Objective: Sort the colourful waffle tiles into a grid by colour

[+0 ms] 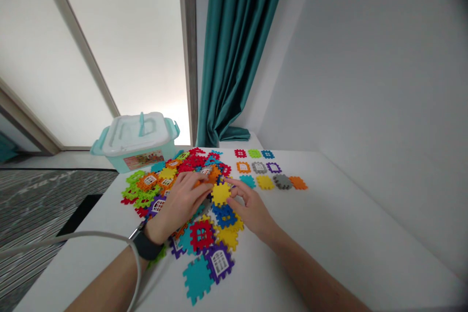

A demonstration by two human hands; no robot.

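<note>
A white table [329,234] holds plastic tiles [197,278] and a lidded box [137,141].

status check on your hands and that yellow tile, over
Left hand over the tile pile, beside an orange tile. Right hand at a yellow plastic tile. Tile rows off to the right; lidded plastic box beyond the pile.

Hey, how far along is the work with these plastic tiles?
Done: three short rows of tiles sit apart on the white table. In hand: the right hand touches a yellow tile, and the left hand lies over the pile. Left: the big mixed heap of tiles still covers the table's near side.
</note>
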